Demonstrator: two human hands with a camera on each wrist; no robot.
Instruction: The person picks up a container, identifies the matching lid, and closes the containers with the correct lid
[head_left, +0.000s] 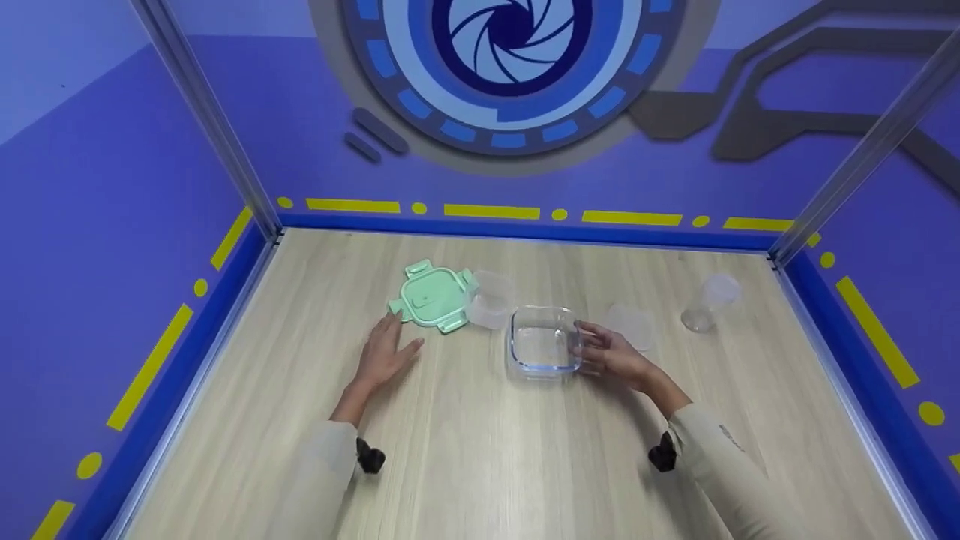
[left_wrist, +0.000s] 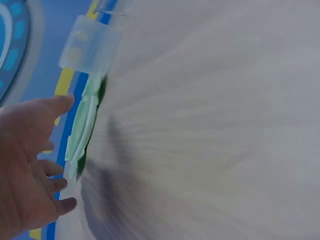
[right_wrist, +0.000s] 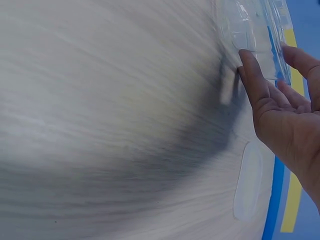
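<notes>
A square clear glass container [head_left: 546, 371] stands on the table in front of me. My right hand [head_left: 619, 360] is at its right side, fingers against the glass wall; in the right wrist view, fingertips of that hand [right_wrist: 287, 117] overlap the glass [right_wrist: 260, 30]. To the left, a mint-green lid [head_left: 435, 296] with side flaps lies flat. My left hand [head_left: 384, 356] is spread at its near left corner, fingertips right at a flap, holding nothing. In the left wrist view, the left hand [left_wrist: 25, 155] appears beside the lid's edge [left_wrist: 84, 125].
Beside the lid sits a translucent plastic container [head_left: 491, 300]. A thin translucent lid [head_left: 632, 328] lies just beyond my right hand. Further right is a small clear cup with a frosted top [head_left: 712, 296]. Blue walls [head_left: 480, 180] enclose the table's back and sides.
</notes>
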